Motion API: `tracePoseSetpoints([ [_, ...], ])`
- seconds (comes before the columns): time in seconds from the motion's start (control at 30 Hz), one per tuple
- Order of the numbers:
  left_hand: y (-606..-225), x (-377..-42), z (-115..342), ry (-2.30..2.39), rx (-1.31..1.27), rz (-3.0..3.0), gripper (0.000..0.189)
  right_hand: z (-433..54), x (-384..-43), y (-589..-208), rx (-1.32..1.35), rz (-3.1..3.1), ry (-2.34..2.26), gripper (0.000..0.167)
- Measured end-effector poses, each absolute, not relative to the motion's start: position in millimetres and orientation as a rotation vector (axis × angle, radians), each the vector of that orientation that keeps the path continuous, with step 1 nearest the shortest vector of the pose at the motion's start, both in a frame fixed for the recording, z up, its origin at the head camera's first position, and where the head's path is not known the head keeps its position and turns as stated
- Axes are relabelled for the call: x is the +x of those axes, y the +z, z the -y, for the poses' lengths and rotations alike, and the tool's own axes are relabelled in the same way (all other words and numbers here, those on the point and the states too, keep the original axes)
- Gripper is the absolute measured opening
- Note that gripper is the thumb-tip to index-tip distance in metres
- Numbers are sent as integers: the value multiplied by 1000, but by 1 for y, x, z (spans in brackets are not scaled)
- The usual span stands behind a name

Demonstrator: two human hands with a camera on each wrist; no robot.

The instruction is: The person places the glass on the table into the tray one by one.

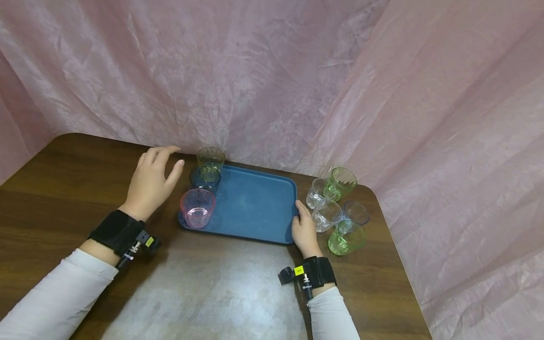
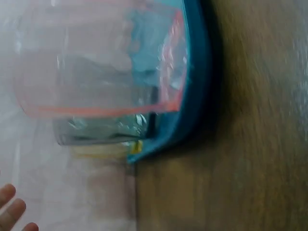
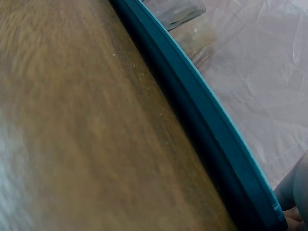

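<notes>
A blue rectangular tray (image 1: 255,203) lies on the table. Along its left end stand three glasses in a row: a pink one (image 1: 198,208) nearest, a dark bluish one (image 1: 205,177) behind it, and a yellowish one (image 1: 210,158) at the back. My left hand (image 1: 148,184) hovers just left of these glasses, fingers spread and holding nothing; only its fingertips (image 2: 13,211) show in the left wrist view. My right hand (image 1: 305,231) grips the tray's right edge near the front corner. In the right wrist view, part of that hand shows at the tray's rim (image 3: 207,120).
Several glasses cluster right of the tray, close to my right hand: clear ones (image 1: 327,215), green ones (image 1: 346,238) and a bluish one (image 1: 356,213). A pink curtain (image 1: 272,85) hangs behind the brown wooden table (image 1: 374,293), along its back edge and right side.
</notes>
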State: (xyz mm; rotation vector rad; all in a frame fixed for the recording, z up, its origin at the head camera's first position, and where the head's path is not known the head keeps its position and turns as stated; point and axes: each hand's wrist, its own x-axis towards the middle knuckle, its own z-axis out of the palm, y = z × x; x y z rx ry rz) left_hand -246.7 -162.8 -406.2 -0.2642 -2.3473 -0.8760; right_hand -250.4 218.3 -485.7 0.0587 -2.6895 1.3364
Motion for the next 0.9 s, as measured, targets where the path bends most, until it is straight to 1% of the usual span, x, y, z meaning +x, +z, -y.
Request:
tracePoseSetpoints([
  [0.17, -423, -259, 170, -1157, -153, 2380, 40, -217, -250, -485, 60, 2689, 1334, 50],
  [0.33, -441, -267, 172, -1661, -62, 2466, 58, -217, -249, -484, 57, 2688, 1333, 50],
  [0.47, -452, -275, 166, -2008, -2, 2393, 63, -218, -250, -482, 55, 2678, 1332, 50],
  [0.6, -461, -278, 161, -2269, -47, 2281, 64, -218, -251, -484, 62, 2671, 1319, 50],
  [0.77, -476, -277, 166, -2647, -140, 2044, 64, -218, -250, -488, 80, 2676, 1314, 49],
  [0.9, -485, -277, 166, -2633, -184, 2052, 59, -219, -248, -488, 76, 2667, 1324, 50],
])
